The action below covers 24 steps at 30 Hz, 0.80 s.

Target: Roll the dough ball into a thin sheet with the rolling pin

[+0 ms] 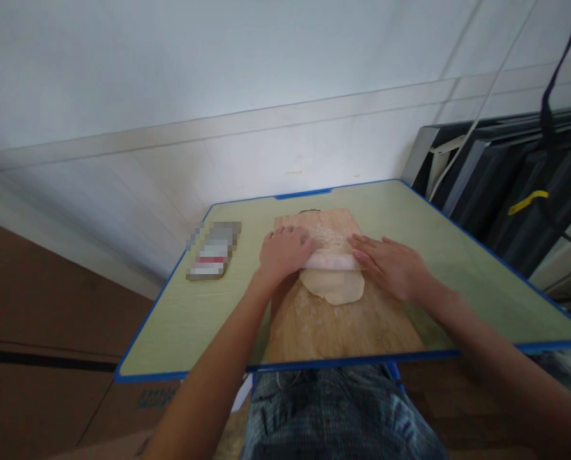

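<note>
"Where's the dough?"

"The flat sheet of dough [336, 291] lies on the wooden board [333, 332], on the person's side of the pale rolling pin [331, 260], its far edge meeting the pin."

"And the hands?"

"The left hand [286, 250] lies over the pin's left end, its fingers [285, 231] stretched forward. The right hand [391, 265] lies over the other end, fingers nearly straight and pointing inward. Both are laid out flat; I can't tell what the palms do underneath."

"What's around them?"

"White flour [324, 235] dusts the board beyond the pin. The board sits on a green worktop [165, 345] with a blue edge. To the left, well apart from the board, is a pixelated object [213, 251], too masked to identify."

"Further out?"

"A white wall [247, 153] behind, dark panels [515, 172] leaning at the right, and blue jeans [333, 415] below the near edge."
</note>
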Each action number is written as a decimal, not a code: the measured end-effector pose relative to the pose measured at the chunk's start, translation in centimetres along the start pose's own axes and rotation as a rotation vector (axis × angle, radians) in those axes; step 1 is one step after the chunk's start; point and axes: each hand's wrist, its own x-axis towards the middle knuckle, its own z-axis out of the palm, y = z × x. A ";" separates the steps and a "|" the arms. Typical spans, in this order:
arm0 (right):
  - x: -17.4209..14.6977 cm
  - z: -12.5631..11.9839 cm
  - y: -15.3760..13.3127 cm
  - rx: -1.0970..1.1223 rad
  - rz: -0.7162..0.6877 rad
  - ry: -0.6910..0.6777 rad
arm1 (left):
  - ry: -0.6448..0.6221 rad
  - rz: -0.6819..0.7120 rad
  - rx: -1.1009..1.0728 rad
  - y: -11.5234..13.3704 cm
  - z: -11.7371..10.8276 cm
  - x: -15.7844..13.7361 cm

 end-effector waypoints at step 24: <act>0.7 0.0 -0.2 -0.053 0.046 0.034 | -0.039 -0.041 -0.006 -0.1 0.0 1.1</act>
